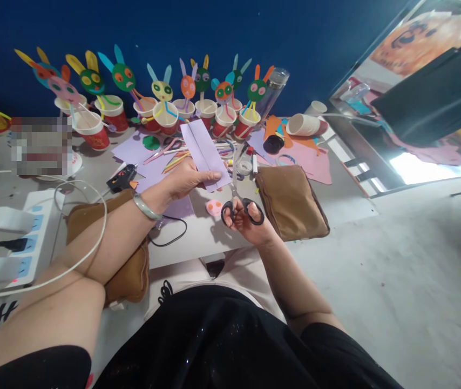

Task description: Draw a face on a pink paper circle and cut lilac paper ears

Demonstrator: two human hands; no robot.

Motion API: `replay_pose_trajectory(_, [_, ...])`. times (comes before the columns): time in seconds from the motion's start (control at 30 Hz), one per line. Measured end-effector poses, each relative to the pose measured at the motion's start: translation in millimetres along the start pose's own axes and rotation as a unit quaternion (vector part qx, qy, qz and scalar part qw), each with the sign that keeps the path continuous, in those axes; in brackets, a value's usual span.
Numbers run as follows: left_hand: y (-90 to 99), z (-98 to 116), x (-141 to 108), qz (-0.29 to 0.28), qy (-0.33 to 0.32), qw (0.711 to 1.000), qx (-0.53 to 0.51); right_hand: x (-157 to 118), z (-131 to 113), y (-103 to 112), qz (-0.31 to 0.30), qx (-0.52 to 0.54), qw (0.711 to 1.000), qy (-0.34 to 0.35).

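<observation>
The lilac paper (pixel 206 154) is in the left grip (pixel 185 181), off the counter (pixel 202 232), and runs lengthwise from 11 o'clock at its far end to 5 o'clock at its near end. The thumb presses on top near that 5 o'clock end, the fingers beneath, so the pinch is tight on the paper and most of the strip sticks out beyond it. A dark line, perhaps a fold or a slit, follows the long axis.

The right grip (pixel 250 221) has its thumb and fingers through the handle loops of the scissors (pixel 235 190), the loops spread apart. The blades point to 12 o'clock, just off the paper's near end at its 3 o'clock side; whether they touch it, I cannot tell. The left grip is the nearer one to the paper.

From 10 to 1 o'clock, red-and-white cups (pixel 93 138) stand along the back, many with long-eared figures (pixel 125 78) on bendy stems. At 2 o'clock another cup (pixel 301 126) lies on its side, mouth toward 9; its contents are unclear. A pink face (pixel 214 207) lies under the paper's near end, toward 6 o'clock.
</observation>
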State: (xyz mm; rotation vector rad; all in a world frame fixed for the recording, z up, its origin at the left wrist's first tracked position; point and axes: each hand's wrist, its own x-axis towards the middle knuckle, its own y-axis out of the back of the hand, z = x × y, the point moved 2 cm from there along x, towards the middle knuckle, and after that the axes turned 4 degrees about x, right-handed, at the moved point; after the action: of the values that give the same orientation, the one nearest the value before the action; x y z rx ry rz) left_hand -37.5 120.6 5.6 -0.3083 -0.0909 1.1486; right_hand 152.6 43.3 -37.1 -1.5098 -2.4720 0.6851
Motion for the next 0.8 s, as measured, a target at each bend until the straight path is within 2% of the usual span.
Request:
replay_pose_trajectory(0.23, [1.3, -5, 1, -0.009, -0.007, 1.0, -0.003, -4, -1, -2, -0.004, -0.012, 1.0, -0.002])
replay_pose_trajectory(0.43, [5.7, -11, 6, -0.018, -0.024, 1.0, 0.003, -7, 4, -2, 0.05, 0.019, 0.999, -0.003])
replay_pose_trajectory(0.8, [4.9, -11, 6, -0.007, -0.015, 0.999, 0.033, -7, 8, -11, 0.026, 0.066, 0.997, 0.024])
